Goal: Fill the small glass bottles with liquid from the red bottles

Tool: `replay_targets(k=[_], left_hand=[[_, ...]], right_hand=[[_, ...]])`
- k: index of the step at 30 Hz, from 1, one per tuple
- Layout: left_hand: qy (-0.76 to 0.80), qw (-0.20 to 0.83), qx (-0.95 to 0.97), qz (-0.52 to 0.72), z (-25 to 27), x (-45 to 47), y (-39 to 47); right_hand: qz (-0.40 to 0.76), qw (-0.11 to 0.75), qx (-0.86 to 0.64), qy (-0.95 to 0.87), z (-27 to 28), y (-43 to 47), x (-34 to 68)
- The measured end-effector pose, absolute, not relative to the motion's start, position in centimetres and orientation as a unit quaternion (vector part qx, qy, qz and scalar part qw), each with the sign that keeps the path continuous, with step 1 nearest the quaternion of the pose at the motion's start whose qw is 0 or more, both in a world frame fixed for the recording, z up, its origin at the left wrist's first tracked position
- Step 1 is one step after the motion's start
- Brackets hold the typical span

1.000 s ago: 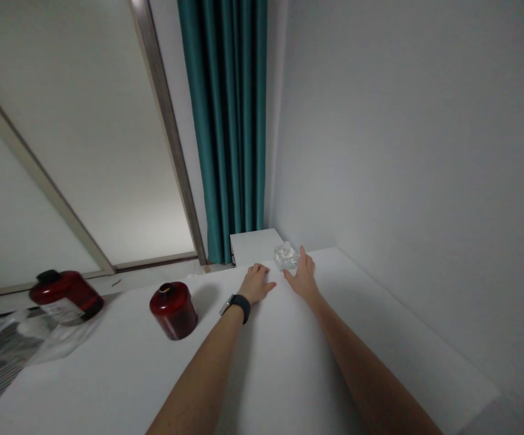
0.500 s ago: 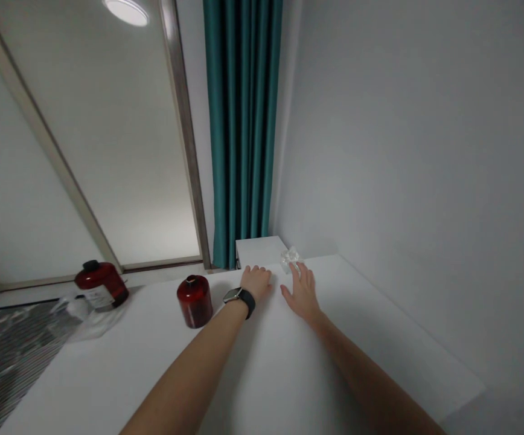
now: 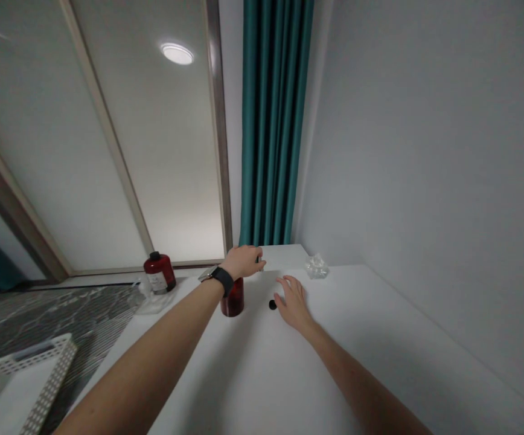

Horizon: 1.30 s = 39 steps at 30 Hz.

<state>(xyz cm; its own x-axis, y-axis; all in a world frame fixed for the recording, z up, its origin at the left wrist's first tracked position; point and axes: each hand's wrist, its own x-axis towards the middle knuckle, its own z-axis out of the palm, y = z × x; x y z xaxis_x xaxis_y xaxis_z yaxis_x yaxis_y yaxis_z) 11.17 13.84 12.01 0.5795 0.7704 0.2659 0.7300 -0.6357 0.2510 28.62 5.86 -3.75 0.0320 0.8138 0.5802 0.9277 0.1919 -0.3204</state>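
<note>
A dark red bottle (image 3: 232,302) stands on the white table, partly hidden behind my left wrist and its black-strapped watch. Above and slightly right of that bottle, my left hand (image 3: 242,261) is raised with the fingers closed; something small shows at the fingertips, too small to name. My right hand (image 3: 293,305) rests low over the table with its fingers apart and nothing in them. Just left of its thumb lies a small round black cap (image 3: 272,304). Crumpled clear plastic (image 3: 317,266) sits beyond the right hand.
A second red bottle (image 3: 160,273), black-capped and labelled, stands at the table's left edge beside clear plastic packaging (image 3: 153,304). A white perforated basket (image 3: 49,393) is at the lower left. Behind the table (image 3: 262,386) are a teal curtain (image 3: 275,133) and frosted panels; a wall runs along the right.
My left hand has lifted off the table and moved left, over the nearer bottle. My right hand has drawn back from the crumpled plastic. The black cap now shows. The view has shifted left.
</note>
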Motion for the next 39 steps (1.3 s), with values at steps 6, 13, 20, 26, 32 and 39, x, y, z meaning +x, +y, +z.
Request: replay_targets(k=[6,13,20,26,32,39], left_hand=[[0.433,0.069,0.865,0.243,11.0,4.0,12.5],[0.432,0.127,0.838,0.308,5.2,-2.2,10.2],[0.413,0.190,0.825,0.337,1.3,-2.8,8.5],[0.371,0.253,0.800,0.399,-0.1,-1.3,6.6],[0.377,0.247,0.775,0.443,-0.4,-0.4,4.5],[0.347,0.299,0.771,0.444,-0.6,-0.2,2.5]], right_hand=[[-0.042,0.331,-0.614,-0.715,-3.2,5.7,25.6],[0.000,0.342,-0.586,-0.735,-2.4,6.1,21.6],[0.040,0.372,-0.570,-0.732,-2.5,5.8,19.0],[0.092,0.416,-0.541,-0.725,-2.6,4.2,18.7],[0.137,0.456,-0.495,-0.727,-2.4,2.2,19.4],[0.179,0.486,-0.467,-0.717,-2.8,-0.3,18.8]])
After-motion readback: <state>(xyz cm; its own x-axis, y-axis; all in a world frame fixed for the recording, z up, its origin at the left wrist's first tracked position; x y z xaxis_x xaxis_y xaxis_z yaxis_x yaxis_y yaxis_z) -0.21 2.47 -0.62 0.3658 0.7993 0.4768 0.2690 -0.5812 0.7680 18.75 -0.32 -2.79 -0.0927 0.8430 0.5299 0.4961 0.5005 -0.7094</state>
